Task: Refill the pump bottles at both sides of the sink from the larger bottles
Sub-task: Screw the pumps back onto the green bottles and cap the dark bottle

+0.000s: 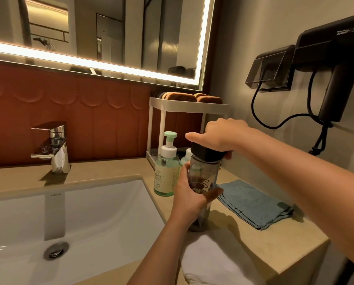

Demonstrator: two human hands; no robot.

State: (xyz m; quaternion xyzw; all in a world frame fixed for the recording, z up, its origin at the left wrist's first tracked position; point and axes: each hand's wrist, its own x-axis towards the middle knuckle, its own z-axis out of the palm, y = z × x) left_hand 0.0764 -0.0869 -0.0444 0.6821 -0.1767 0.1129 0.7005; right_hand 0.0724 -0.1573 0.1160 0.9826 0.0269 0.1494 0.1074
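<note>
The left hand (189, 194) wraps its fingers around the smooth, smoky transparent body of the large bottle (202, 171), which is upright on the beige counter (264, 243) to the right of the white sink (89, 212). The right hand (219, 134) grips from above its black, angular cap (208, 152). Just behind stands the round green pump bottle (165, 171) (white collar, mint pump head). A folded blue cloth (254, 204) lies beside it, and a soft white towel (209, 260) in front.
</note>
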